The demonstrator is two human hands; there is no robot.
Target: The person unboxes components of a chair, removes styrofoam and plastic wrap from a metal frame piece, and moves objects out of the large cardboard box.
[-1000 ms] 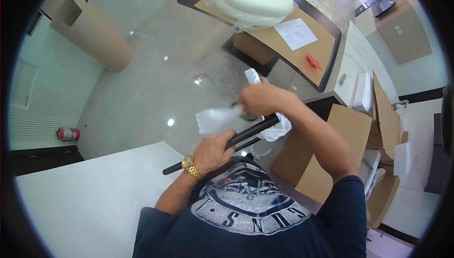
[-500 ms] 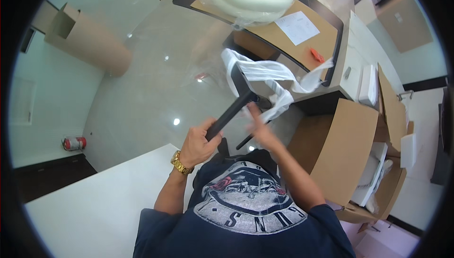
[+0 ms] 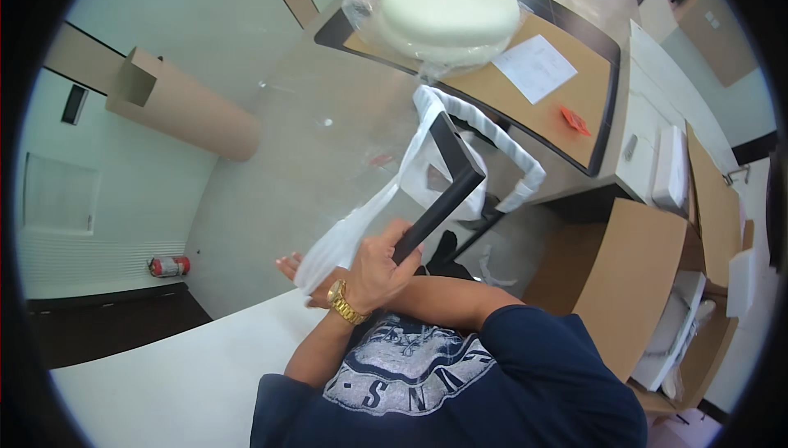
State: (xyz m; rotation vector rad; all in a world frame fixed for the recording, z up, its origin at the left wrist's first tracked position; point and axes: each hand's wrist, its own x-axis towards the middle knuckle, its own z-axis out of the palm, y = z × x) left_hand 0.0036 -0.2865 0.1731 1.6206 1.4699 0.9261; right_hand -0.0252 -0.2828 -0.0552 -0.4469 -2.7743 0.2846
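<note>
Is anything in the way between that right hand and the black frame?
Yes: in this view the left hand, clasping the black frame, sits between it and the right hand. White wrapping stretches across there too.

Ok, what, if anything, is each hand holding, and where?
Left hand: black frame, by its straight bar, below the corner. Right hand: at the lower end of the white wrap; grip unclear.
</note>
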